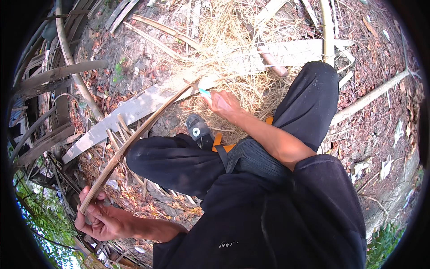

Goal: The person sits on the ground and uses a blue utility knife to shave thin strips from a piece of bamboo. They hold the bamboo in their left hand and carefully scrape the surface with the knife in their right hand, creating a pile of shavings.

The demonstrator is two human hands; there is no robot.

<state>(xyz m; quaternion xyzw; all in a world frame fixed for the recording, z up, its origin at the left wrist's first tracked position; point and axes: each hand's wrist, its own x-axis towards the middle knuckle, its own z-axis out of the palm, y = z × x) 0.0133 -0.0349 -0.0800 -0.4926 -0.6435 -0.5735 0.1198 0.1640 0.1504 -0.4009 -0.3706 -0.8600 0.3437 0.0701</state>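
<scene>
My left hand (pixel 101 217) is closed around the near end of a long strip of split bamboo or wood (pixel 134 142). The strip slants up and to the right, away from me. In my right hand (pixel 225 106) is a knife (pixel 204 92) with a teal handle, mostly covered by my fingers. Its blade meets or crosses the strip's far end; exact contact is too small to make out. Beneath that end lies a long pale board (pixel 148 99), with straw-like shavings (pixel 224 33) heaped around and on it.
A brown cylindrical handle (pixel 273 62) lies across the board on the right. Split strips (pixel 168 31) lie beyond it, poles (pixel 376 96) to the right. Stacked wood (pixel 45 85) lines the left side. Between my dark-trousered legs are a sandalled foot (pixel 199 131) and an orange piece (pixel 218 140).
</scene>
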